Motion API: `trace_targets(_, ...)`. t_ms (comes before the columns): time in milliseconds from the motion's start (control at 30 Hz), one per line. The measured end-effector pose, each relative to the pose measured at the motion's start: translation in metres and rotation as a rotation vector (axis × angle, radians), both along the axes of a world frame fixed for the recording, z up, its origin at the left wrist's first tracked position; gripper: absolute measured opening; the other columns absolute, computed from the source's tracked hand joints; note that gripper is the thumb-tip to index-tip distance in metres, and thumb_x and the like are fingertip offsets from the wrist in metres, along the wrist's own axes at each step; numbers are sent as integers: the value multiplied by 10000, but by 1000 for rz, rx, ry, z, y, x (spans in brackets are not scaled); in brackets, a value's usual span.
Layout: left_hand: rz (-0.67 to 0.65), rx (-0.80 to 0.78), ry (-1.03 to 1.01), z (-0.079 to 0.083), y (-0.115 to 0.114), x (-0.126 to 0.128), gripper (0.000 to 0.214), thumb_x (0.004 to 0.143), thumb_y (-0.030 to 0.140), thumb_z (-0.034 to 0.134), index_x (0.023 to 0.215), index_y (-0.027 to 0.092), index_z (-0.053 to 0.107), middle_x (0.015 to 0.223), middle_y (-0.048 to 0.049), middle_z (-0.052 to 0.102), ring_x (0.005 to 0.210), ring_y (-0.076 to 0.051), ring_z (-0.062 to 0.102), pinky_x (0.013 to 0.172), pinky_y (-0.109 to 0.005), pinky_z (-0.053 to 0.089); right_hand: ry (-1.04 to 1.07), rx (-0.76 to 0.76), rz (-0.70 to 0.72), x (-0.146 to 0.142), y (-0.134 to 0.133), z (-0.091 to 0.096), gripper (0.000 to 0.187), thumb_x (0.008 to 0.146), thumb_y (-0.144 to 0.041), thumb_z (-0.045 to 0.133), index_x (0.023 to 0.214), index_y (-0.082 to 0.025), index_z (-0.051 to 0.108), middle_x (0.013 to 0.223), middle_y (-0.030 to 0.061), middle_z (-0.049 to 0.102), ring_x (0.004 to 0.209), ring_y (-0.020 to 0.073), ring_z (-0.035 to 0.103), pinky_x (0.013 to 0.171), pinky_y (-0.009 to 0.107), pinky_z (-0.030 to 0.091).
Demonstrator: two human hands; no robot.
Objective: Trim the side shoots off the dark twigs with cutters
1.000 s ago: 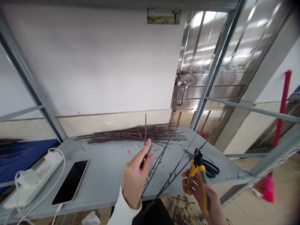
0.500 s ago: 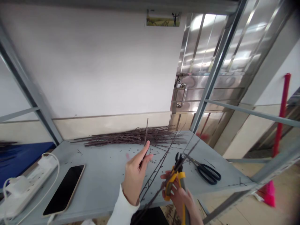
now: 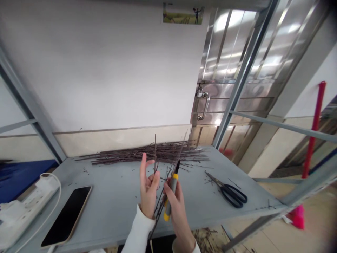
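Note:
My left hand (image 3: 149, 186) pinches a thin dark twig (image 3: 160, 196) low on the stem, with the index finger pointing up. My right hand (image 3: 177, 214) is wrapped around yellow-and-grey pruning shears (image 3: 171, 191), whose black tips point up beside the twig. The shears stand close to my left hand, and their blades look closed, though they are small in view. Both hands are over the front of a grey metal shelf (image 3: 113, 207). Behind them lies a long pile of cut twigs (image 3: 149, 154).
Black-handled scissors (image 3: 231, 195) lie to the right on the shelf, among scattered twig bits. A black smartphone (image 3: 65, 216) and a white power strip (image 3: 23, 211) with cables sit to the left. Metal uprights (image 3: 243, 73) frame the shelf, and more twig pieces lie on the floor (image 3: 206, 239).
My right hand has moved left, next to my left hand, and the shears have turned more upright. The twig now stands between the hands, and my left fingers have shifted on it.

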State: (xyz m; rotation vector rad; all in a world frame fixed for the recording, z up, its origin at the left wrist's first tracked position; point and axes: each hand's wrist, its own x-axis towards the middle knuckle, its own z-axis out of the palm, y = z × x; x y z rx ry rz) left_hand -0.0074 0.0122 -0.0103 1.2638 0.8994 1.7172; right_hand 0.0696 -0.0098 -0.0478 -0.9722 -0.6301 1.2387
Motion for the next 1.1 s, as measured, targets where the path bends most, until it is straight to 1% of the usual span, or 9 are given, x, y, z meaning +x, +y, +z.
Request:
trace_targets(67,-34,-35,-43,0,2,-6,718,826,353,622,1423,429,231,1307,-55,423,487,-14,355,470,-177,381,-13,-25,-3,-1,5,-1,369,662,-468,738,909,-245,579,844,-46,596,841,130,553,767,222,457)
trace_targets(133,-129,-111,0,0,5,-14,679,771,335,684,1371,375,369,1314,-61,434,520,-22,375,514,-191,403,-16,-28,-10,-1,5,-2,356,663,-456,740,901,-246,579,848,-48,595,827,125,548,758,216,455)
trace_targets(267,-361,-236,166,1,10,-31,454,719,305,728,1147,225,597,1104,-57,590,558,-58,406,553,-213,397,45,-66,24,-1,-2,0,356,649,-458,744,885,-239,590,787,-46,596,748,122,554,661,211,463)
trace_targets(433,-424,-256,295,1,13,-36,329,726,343,712,989,162,634,894,-22,617,532,-63,373,526,-213,340,86,-73,95,-1,-7,4,352,682,-446,723,939,-237,606,788,-24,623,718,137,577,606,223,464)
trace_targets(600,-378,-309,387,9,9,-33,342,688,394,725,908,138,670,850,-37,650,519,-67,369,504,-219,305,78,-26,170,-3,-8,9,439,684,-456,719,1055,-254,600,1083,7,648,944,168,597,767,235,476)
trace_targets(767,-267,-341,471,15,4,-31,262,691,369,701,829,148,679,796,-19,657,489,-67,364,496,-223,291,-95,-82,111,-4,-13,15,389,686,-465,700,998,-247,618,912,-1,649,674,126,542,548,213,420)
trace_targets(900,-186,-339,483,11,6,-34,249,695,384,687,755,143,668,641,15,597,473,-71,343,482,-219,265,-110,-167,154,3,-22,24,414,666,-477,716,987,-236,614,769,-9,589,626,120,494,520,203,403)
trace_targets(1000,-168,-351,397,8,13,-39,336,652,464,712,723,138,671,554,37,540,455,-68,316,459,-217,222,-61,-139,204,23,-34,31,481,633,-541,724,976,-222,620,802,14,585,636,127,504,504,208,414)
trace_targets(1100,-156,-392,276,6,20,-42,416,611,539,723,708,138,663,561,39,552,414,-44,247,432,-215,157,-68,-50,233,67,-49,31,537,610,-592,707,991,-223,624,847,45,624,600,141,525,483,237,425)
